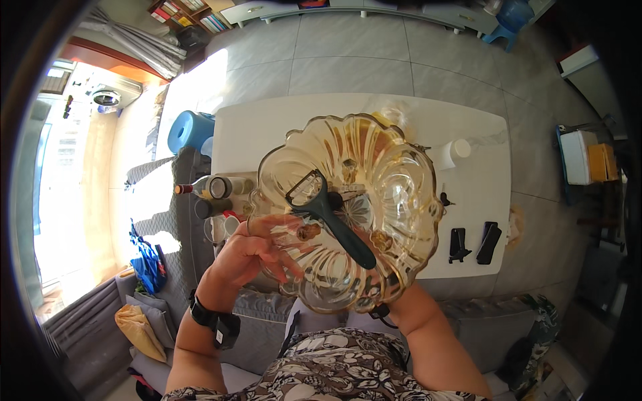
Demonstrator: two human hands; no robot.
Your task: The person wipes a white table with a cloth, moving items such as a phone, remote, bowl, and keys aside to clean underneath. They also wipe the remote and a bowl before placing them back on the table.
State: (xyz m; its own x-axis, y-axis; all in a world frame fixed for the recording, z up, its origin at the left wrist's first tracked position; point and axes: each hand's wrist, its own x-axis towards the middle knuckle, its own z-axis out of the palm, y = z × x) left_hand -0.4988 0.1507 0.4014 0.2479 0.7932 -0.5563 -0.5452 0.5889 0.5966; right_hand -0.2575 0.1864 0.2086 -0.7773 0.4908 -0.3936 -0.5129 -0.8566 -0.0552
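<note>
A scalloped, amber-tinted glass bowl (401, 200) is held up close to the camera, above a white table. A dark green Y-shaped peeler (346, 240) lies across its inside, blade end toward the upper left. Small items beside the peeler's head are partly covered by it and cannot be made out. My left hand (261, 248) grips the bowl's left side, its fingers seen through the glass. My right hand (371, 255) supports the bowl from beneath on the right, blurred by the glass and partly hidden by the peeler.
The white table (251, 125) carries a white cup (457, 150), keys (445, 198), a phone (488, 243) and another dark device (457, 244) on the right. Jars (220, 187) and a bottle (193, 187) stand at left. A grey sofa (476, 326) is near my legs.
</note>
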